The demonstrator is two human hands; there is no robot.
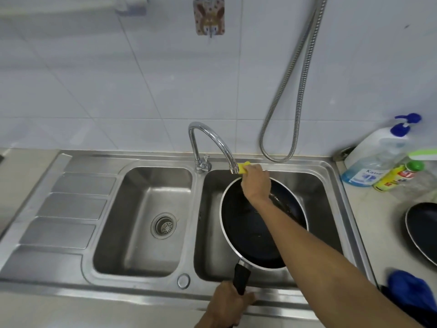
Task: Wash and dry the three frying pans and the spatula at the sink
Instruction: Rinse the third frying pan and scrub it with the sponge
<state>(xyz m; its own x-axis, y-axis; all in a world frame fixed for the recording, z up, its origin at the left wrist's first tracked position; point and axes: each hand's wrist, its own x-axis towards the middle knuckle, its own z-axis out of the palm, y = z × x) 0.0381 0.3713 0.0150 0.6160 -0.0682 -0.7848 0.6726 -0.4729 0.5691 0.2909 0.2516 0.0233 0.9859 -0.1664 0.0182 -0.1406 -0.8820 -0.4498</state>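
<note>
Two frying pans are seen. One round black non-stick frying pan with a bright metal rim is held tilted inside the right basin of a brushed stainless-steel double sink. A second black frying pan is set on the pale counter to the right and is cut off by the frame edge. Two basins are counted, and a round perforated strainer is set in the left basin. A drainboard with five raised panels is formed at the left of the sink.

The pan's black handle is gripped by the left hand, with the fingers curled tightly round it at the sink's front edge. One yellow sponge is held in the closed fingers of the right hand, right against the spout of the single curved chrome tap, above the pan's far rim.

One ribbed flexible metal hose is hung in a loop against the glossy white wall tiles. Three bottles are grouped at the back right: a clear pump bottle of blue liquid, a white pump bottle behind it, and a yellow bottle with a green cap. One crumpled blue cloth is laid near the counter's front edge.
</note>
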